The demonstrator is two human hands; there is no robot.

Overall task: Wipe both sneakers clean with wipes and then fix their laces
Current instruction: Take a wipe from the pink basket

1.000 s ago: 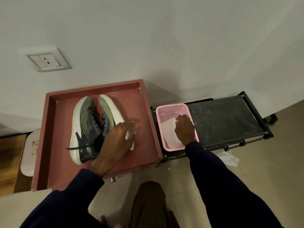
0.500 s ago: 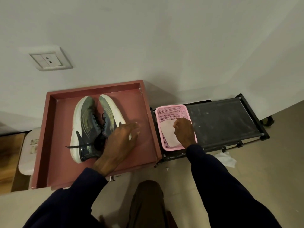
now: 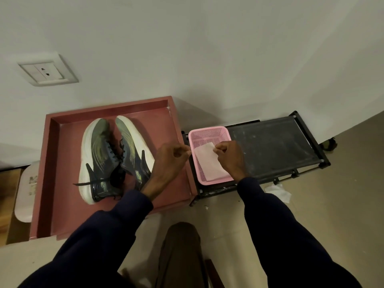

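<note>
Lowest in the frame, a knee (image 3: 180, 246) in dull brown cloth and two navy sleeves led up to the hands. I had the right hand (image 3: 230, 159) pinching, thumb against forefinger, the upper corner of a wipe (image 3: 207, 165). It was a thin, pale, limp sheet lying flat in the pink basket (image 3: 207, 130) of perforated plastic, just right of centre. The left hand (image 3: 170, 161) hung over the right edge of the red tray (image 3: 52, 163), fingers curled and tips drawn together near the basket's rim. I could not tell whether they held anything. I judged the job barely begun, with the wipe not yet lifted out, neither shoe being wiped and both sets of laces left to fix. Left of centre, the outer sneaker (image 3: 94, 150) and inner sneaker (image 3: 135, 148) lay side by side in the tray, dark mesh uppers on thick white foam soles, with one loose lace (image 3: 83, 183) trailing. A crumpled white tissue (image 3: 277, 191) lay on the floor below the dusty black rack (image 3: 270, 146). Farthest off, upper left, a white wall socket (image 3: 46, 69) sat in smooth plaster.
</note>
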